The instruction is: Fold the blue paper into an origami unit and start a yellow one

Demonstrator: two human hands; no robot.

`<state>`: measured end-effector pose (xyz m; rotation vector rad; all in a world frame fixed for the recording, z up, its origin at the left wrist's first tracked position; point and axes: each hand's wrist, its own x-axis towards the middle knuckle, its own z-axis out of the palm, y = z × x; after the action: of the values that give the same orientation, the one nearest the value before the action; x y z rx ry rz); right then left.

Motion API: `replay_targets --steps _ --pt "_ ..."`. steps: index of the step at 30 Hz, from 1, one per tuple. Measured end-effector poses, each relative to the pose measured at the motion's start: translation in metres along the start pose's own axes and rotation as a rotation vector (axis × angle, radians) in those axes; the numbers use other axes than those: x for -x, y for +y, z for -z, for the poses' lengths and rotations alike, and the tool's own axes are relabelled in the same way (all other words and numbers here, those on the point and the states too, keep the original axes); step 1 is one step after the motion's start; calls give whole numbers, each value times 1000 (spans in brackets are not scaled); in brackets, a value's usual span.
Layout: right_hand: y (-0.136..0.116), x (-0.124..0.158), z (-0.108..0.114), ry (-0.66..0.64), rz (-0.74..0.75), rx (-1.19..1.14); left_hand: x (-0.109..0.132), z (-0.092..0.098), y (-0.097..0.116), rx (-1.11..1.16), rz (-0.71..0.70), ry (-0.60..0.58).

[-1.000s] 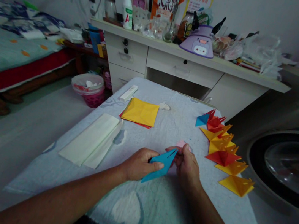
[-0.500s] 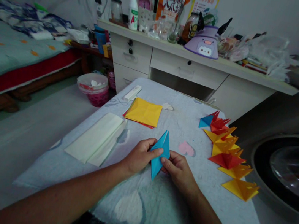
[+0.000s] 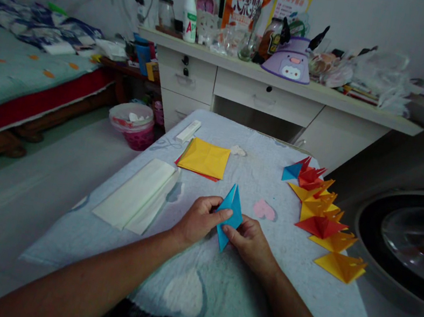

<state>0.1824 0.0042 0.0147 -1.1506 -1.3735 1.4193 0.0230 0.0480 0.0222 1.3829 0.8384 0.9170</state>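
I have two bare hands close together, both closed on one blue paper (image 3: 236, 213), a folded kite shape above the near middle of a cloth-covered surface (image 3: 259, 167). The left hand (image 3: 200, 220) grips its left side, thumb laid across the middle; the right hand (image 3: 253, 243) pinches the lower right edge, thumb on top. The fingers underneath are hidden from me. The upper end is split into two narrow points by a slit, and the lower end tapers to a single tip. I judge it very light, crisp along its creases and stiffer where layers double, yet easy to dent or tear. I would hold it flat by the thick middle with soft thumb pressure, and spare the thin tips, which could bend. A stack of yellow squares (image 3: 204, 157) lies beyond it; a row of folded paper shapes (image 3: 322, 226) stands to the right.
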Motion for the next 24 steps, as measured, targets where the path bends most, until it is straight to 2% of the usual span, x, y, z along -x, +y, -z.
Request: replay_targets --steps 5,11,17,24 --pt "-1 2 -2 15 9 35 1 1 -1 -115 -20 31" --pt "-5 2 -2 -46 -56 66 0 0 -1 16 -31 97" --pt "-7 2 1 -89 -66 113 -3 1 2 149 2 230" --pt "-14 8 8 -174 -112 91 -5 1 -1 242 52 251"
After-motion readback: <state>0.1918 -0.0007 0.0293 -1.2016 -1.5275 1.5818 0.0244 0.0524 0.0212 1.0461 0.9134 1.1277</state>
